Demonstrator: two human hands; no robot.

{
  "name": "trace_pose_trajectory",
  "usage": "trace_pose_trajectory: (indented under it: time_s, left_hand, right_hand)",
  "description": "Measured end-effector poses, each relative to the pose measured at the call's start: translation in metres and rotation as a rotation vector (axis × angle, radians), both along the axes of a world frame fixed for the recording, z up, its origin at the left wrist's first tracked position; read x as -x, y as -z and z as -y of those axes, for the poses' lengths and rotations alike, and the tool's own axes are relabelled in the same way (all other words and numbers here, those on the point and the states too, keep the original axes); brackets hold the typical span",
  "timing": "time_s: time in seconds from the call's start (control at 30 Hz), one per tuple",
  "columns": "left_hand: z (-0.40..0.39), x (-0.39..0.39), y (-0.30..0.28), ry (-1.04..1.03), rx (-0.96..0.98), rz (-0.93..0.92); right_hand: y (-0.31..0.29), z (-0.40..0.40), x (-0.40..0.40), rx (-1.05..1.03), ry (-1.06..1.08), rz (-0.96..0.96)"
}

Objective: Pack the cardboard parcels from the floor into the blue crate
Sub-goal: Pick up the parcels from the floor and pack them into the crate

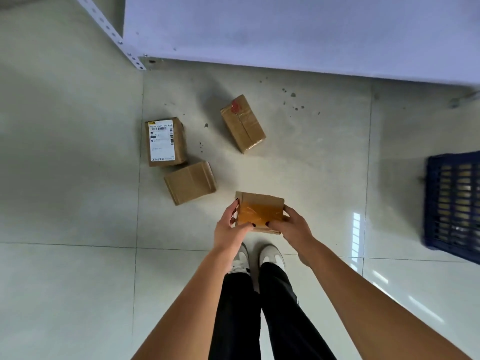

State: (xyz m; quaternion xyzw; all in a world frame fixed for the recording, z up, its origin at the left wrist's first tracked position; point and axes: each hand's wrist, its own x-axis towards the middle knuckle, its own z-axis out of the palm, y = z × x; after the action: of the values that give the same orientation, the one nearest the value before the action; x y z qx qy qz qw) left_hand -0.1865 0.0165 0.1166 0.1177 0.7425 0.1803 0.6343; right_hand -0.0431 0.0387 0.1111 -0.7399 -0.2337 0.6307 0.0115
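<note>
Forearms: both reach down ahead of our shoes (257, 258).
Left hand (231, 229): fingers curl round the taped parcel's (259, 211) left edge.
Right hand (291, 227): grips its right edge, thumb on the near side.
Blue crate (453, 203): on the floor, well to our right.
Waiting parcels: labelled parcel (165, 141), plain parcel (191, 183), red-marked parcel (242, 123).
Advice: we judge it best to keep both grips level, swing right, then lower the parcel inside before releasing.

Pale tiled floor (65, 281), white shelf board (285, 29) on a perforated metal upright (111, 35).
</note>
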Motion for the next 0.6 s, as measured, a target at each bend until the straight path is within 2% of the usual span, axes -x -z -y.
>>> trace_pose_trajectory:
  time_s: [0.07,0.3,0.43,0.6]
  left_hand:
    - [-0.005,-0.009,-0.016,0.012,-0.041,0.003]
    - [-0.015,-0.066,-0.052,0.001,-0.115,0.015]
    - [-0.009,-0.129,-0.066,-0.024,-0.100,-0.005]
    - [-0.013,-0.229,-0.088,-0.022,-0.172,-0.047]
  right_hand:
    - [-0.016,-0.004,-0.006,0.004,0.092,-0.017]
    - [-0.061,-0.012,-0.063,-0.061,0.217,0.093]
    - [-0.081,-0.010,-0.127,-0.104,0.197,0.003]
    - [-0.097,-0.015,-0.224,-0.167,0.136,-0.051]
